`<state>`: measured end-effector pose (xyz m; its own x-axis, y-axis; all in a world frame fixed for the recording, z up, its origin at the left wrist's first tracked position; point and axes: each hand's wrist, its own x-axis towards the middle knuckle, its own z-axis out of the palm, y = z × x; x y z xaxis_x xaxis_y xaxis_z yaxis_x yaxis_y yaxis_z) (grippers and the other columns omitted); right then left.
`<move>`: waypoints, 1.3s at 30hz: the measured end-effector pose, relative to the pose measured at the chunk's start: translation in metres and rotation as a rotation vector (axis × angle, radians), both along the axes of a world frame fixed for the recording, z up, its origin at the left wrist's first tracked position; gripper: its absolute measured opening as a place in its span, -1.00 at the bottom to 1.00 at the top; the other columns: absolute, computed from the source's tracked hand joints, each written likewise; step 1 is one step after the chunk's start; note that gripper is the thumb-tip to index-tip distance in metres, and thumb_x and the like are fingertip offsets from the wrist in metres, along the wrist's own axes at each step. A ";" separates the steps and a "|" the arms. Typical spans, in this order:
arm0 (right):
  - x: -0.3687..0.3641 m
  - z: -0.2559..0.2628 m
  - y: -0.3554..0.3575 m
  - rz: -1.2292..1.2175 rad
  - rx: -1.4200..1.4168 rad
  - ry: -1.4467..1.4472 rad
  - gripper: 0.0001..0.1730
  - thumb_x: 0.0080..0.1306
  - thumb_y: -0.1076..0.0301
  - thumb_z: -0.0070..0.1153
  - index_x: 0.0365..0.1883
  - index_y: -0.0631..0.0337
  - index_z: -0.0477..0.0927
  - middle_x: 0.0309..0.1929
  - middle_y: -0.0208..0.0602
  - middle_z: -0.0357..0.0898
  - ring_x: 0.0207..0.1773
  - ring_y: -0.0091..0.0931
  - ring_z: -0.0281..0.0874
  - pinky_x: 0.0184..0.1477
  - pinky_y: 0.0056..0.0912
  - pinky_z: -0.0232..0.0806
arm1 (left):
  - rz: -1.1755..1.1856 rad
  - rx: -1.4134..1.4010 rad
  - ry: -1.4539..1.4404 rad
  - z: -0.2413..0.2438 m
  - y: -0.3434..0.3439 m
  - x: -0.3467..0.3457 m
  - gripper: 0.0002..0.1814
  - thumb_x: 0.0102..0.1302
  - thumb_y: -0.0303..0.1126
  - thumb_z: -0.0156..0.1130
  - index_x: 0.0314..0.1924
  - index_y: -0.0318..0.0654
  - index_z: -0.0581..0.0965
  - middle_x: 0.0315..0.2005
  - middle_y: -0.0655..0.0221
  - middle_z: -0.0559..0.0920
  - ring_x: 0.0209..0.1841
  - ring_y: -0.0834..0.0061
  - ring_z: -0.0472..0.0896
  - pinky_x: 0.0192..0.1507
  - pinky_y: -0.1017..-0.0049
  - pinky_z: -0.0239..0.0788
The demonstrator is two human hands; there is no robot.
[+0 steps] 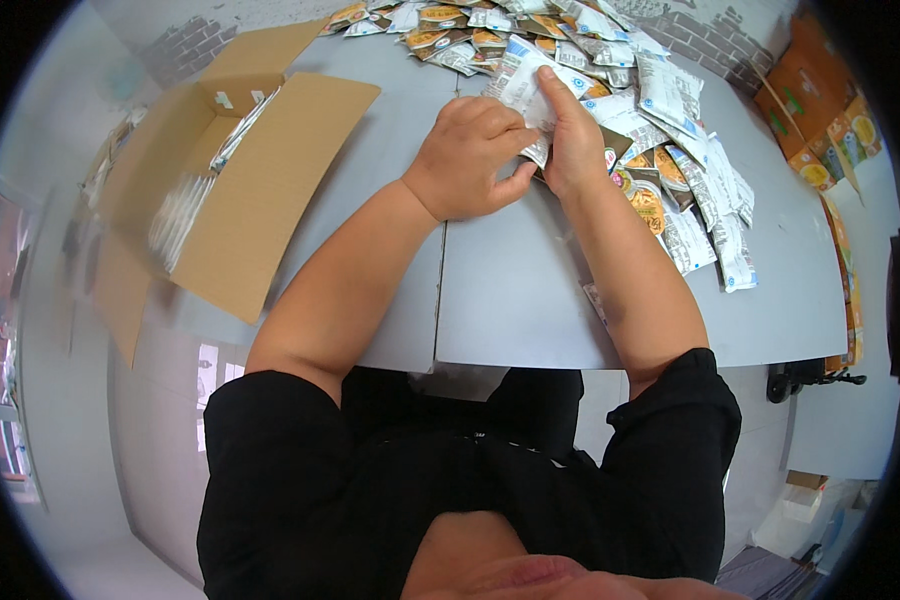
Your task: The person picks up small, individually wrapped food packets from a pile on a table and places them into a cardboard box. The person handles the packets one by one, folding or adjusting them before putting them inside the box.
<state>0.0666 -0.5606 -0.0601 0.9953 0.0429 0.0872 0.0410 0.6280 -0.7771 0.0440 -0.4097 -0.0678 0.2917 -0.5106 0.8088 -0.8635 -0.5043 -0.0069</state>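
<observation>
Above the table, my right hand (576,139) holds a white printed plastic food packet (529,82), its thumb lying across the front. My left hand (472,157) is at the packet's lower end, with its thumb and curled fingers around the bottom corner. Its fingers hide part of the packet's left side. Whether a second packet lies behind the first is hidden. Beyond and to the right of my hands spreads a loose heap of similar packets (671,94), some showing white backs, others brown fronts with a food picture.
An open cardboard box (285,172) stands at the left with its flaps spread, and white packets (184,217) stand in rows inside. The grey table (525,300) has a seam before me. Orange printed cartons (814,97) are at the far right.
</observation>
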 end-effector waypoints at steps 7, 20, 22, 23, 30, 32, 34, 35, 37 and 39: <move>0.007 -0.004 0.000 -0.126 -0.114 -0.078 -0.38 0.34 -0.03 0.17 0.04 0.43 0.50 -0.04 -0.18 0.60 -0.08 -0.46 0.58 -0.01 -0.43 0.42 | -0.050 -0.653 0.364 -0.013 0.004 0.013 -0.73 0.40 -0.23 0.11 -0.10 -0.28 0.58 -0.15 0.36 0.62 -0.09 0.46 0.56 0.02 0.46 0.35; -0.010 0.005 0.007 -0.318 -0.734 -0.150 -0.37 0.35 -0.12 0.11 -0.13 0.42 0.61 -0.21 -0.21 0.65 -0.24 -0.48 0.57 -0.13 -0.44 0.40 | 0.160 -0.703 0.864 -0.002 -0.012 0.000 -0.37 0.38 0.18 0.09 -0.30 -0.38 0.59 -0.50 0.22 0.65 -0.42 0.37 0.58 -0.30 0.41 0.41; -0.010 0.004 0.010 -0.253 -0.635 -0.112 -0.37 0.35 -0.11 0.11 -0.12 0.43 0.60 -0.22 -0.19 0.65 -0.26 -0.46 0.57 -0.15 -0.44 0.40 | 0.191 -0.638 0.738 -0.005 -0.009 0.001 -0.37 0.37 0.18 0.08 -0.39 -0.37 0.57 -0.55 0.15 0.62 -0.47 0.25 0.58 -0.36 0.36 0.40; -0.011 0.004 0.011 -0.207 -0.549 -0.078 -0.38 0.35 -0.11 0.11 -0.12 0.43 0.59 -0.22 -0.18 0.65 -0.27 -0.45 0.58 -0.16 -0.44 0.40 | 0.206 -0.604 0.675 -0.006 -0.008 0.000 -0.36 0.37 0.18 0.08 -0.44 -0.37 0.57 -0.58 0.11 0.61 -0.50 0.19 0.57 -0.39 0.33 0.40; -0.009 0.003 0.010 -0.033 -0.149 0.069 -0.37 0.35 -0.09 0.11 -0.08 0.46 0.55 -0.19 -0.19 0.61 -0.21 -0.47 0.55 -0.16 -0.43 0.40 | 0.224 -0.443 0.475 -0.005 -0.004 -0.003 -0.36 0.37 0.17 0.07 -0.57 -0.31 0.54 -0.65 0.11 0.57 -0.56 0.05 0.54 -0.49 0.22 0.36; -0.011 0.007 0.010 -0.048 -0.150 0.122 -0.36 0.34 -0.09 0.13 -0.08 0.47 0.54 -0.18 -0.20 0.60 -0.19 -0.48 0.54 -0.15 -0.43 0.40 | 0.239 -0.393 0.403 -0.007 -0.004 -0.002 -0.38 0.37 0.14 0.08 -0.57 -0.30 0.54 -0.66 0.12 0.56 -0.57 0.04 0.54 -0.51 0.21 0.36; -0.011 0.007 0.009 -0.042 -0.175 0.107 -0.36 0.32 -0.09 0.15 -0.08 0.46 0.54 -0.18 -0.21 0.60 -0.18 -0.48 0.53 -0.14 -0.42 0.39 | 0.266 -0.329 0.309 -0.009 -0.004 0.002 -0.41 0.36 0.12 0.11 -0.57 -0.28 0.54 -0.66 0.15 0.56 -0.58 0.06 0.53 -0.52 0.21 0.35; -0.009 0.007 0.008 -0.027 -0.200 0.066 -0.37 0.31 -0.08 0.17 -0.08 0.45 0.54 -0.19 -0.22 0.60 -0.18 -0.48 0.53 -0.13 -0.42 0.39 | 0.279 -0.297 0.261 -0.011 -0.004 0.003 -0.43 0.36 0.10 0.12 -0.57 -0.28 0.54 -0.66 0.16 0.56 -0.58 0.07 0.53 -0.52 0.20 0.35; -0.009 0.007 0.008 -0.069 -0.248 0.040 -0.38 0.28 -0.07 0.21 -0.08 0.43 0.55 -0.20 -0.23 0.59 -0.19 -0.48 0.52 -0.13 -0.42 0.39 | 0.243 -0.228 0.221 -0.007 -0.007 0.002 -0.46 0.34 0.08 0.15 -0.58 -0.26 0.54 -0.67 0.18 0.56 -0.59 0.09 0.52 -0.53 0.21 0.35; -0.012 0.010 0.008 -0.183 -0.297 0.070 -0.40 0.25 -0.05 0.26 -0.09 0.41 0.55 -0.21 -0.26 0.59 -0.22 -0.48 0.52 -0.14 -0.42 0.39 | 0.209 -0.191 0.183 -0.005 -0.008 0.001 -0.47 0.34 0.07 0.15 -0.56 -0.25 0.54 -0.66 0.19 0.55 -0.58 0.09 0.52 -0.53 0.21 0.34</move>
